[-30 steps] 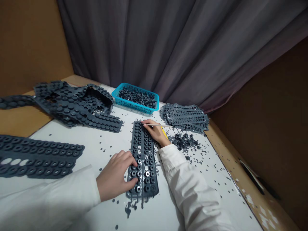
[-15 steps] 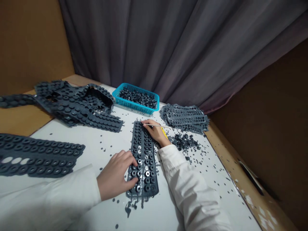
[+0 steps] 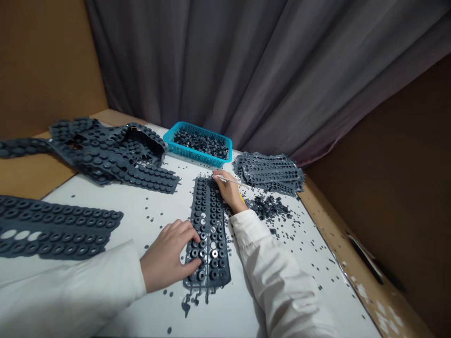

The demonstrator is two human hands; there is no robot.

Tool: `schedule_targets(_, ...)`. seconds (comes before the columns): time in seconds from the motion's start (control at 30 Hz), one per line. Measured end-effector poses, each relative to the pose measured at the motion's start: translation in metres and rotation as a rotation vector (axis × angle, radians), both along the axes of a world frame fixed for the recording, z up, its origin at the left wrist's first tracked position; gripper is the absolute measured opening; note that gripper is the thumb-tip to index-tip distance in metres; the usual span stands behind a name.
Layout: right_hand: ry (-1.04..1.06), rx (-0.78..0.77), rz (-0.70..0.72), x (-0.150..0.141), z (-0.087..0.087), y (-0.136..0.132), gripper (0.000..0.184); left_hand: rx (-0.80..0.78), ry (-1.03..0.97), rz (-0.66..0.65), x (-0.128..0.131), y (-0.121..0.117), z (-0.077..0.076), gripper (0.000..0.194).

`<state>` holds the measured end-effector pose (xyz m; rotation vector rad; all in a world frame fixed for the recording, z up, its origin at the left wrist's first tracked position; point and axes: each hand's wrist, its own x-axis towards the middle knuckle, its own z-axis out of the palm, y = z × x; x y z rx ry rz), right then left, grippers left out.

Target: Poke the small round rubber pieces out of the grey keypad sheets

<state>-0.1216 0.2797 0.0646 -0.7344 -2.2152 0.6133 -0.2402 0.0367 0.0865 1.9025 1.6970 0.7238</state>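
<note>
Left hand (image 3: 169, 257) stands half open in the head view, thumb and fingers spread apart in a curve, their tips on the near left part of the mat (image 3: 207, 211); it is not closed around anything. That spread probably serves as a brace, pressing at separate spots so the mat cannot slide or twist. Right hand (image 3: 229, 189) is at the mat's far end, fingertips drawn together on a thin pale stick (image 3: 234, 180) that slants back across the hand. Such a pinch near the tip would give fine control. Something yellow (image 3: 241, 198) shows at the heel of this hand, mostly hidden.

The mat lies lengthwise between the hands, flat on the desk (image 3: 148, 319), perhaps so both ends stay within reach. Beyond the right hand and to its left is the basket (image 3: 197, 154), its walls keeping small dark pieces (image 3: 202, 141) together. Just right of that hand sits a loose pile (image 3: 269, 206), with stacked holed sheets (image 3: 271, 169) behind it. Left of the left hand lies a strip (image 3: 63, 225); farther off, a heap (image 3: 105, 155) of studded sheets.
</note>
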Motion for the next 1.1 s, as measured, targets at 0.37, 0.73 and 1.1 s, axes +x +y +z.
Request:
schedule_targets(0.37, 0.019, -0.13, 0.216, -0.012, -0.003, -0.009, 0.027, 0.005, 0.017, 0.002, 0.002, 0.002, 0.002, 0.016)
schedule_targets(0.73, -0.08, 0.024, 0.157, -0.022, -0.005, 0.003, 0.016, -0.002, 0.03, 0.001, 0.001, 0.002, -0.001, 0.017)
schedule_targets(1.1, 0.01, -0.173, 0.177, -0.011, 0.004, -0.007, 0.021, 0.015, 0.016, -0.002, 0.001, 0.001, -0.001, 0.016)
